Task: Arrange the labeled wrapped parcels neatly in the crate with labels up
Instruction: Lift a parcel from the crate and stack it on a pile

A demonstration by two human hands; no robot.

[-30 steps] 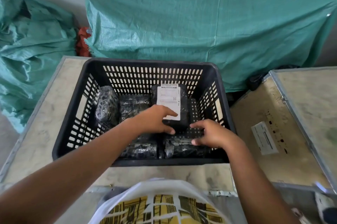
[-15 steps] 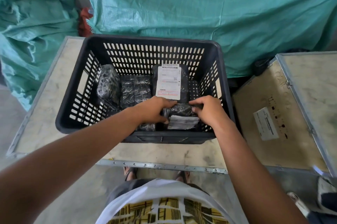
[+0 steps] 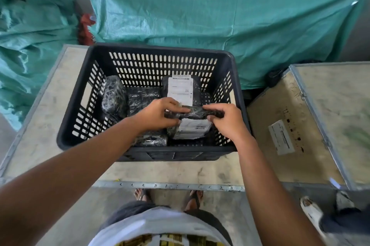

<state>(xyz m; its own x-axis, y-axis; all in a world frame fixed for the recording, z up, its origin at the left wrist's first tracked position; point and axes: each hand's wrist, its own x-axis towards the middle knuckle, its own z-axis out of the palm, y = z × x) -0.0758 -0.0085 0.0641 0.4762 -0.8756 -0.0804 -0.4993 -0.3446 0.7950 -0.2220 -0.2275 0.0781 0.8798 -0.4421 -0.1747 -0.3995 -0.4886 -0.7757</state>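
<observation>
2 hands, the left hand (image 3: 158, 114) and right hand (image 3: 228, 118), grip a black wrapped parcel (image 3: 192, 123) at the crate's (image 3: 80, 95) front right; its white label (image 3: 193, 128) is tilted toward the person, print blurred, edges hidden by fingers.

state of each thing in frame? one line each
crate: upright on a wooden case, partly filled
held parcel: tilted, label facing the camera, gripped by both hands
left hand: shut on the held parcel
right hand: shut on the held parcel
back parcel: lying flat, label up
left parcel: leaning at the left wall, no label showing
middle parcel: no label showing
</observation>
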